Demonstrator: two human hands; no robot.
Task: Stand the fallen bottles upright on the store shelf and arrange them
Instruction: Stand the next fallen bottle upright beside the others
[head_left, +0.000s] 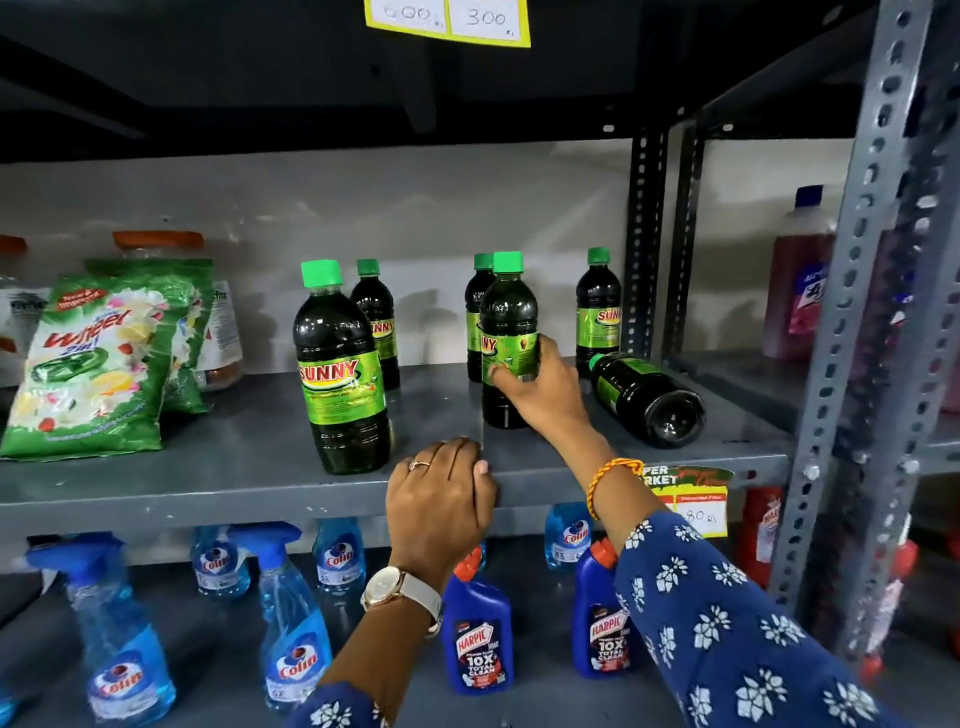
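Note:
Several dark bottles with green caps and green Sunny labels stand on the grey shelf (208, 467). My right hand (540, 392) grips one upright bottle (506, 322) at its label, near the shelf's middle. To its right one bottle (649, 397) lies on its side, base toward me, cap pointing back. A big upright bottle (340, 374) stands front left, another (376, 317) behind it, one (475, 312) behind the held bottle, and one (598, 306) at the back right. My left hand (441, 499) rests curled on the shelf's front edge, holding nothing.
Green Wheel detergent bags (98, 358) lean at the left. A perforated grey upright post (852, 312) bounds the right side, with a pink bottle (800, 291) beyond it. Below are blue Colin spray bottles (291, 618) and blue Harpic bottles (480, 639). A price tag (696, 493) hangs on the edge.

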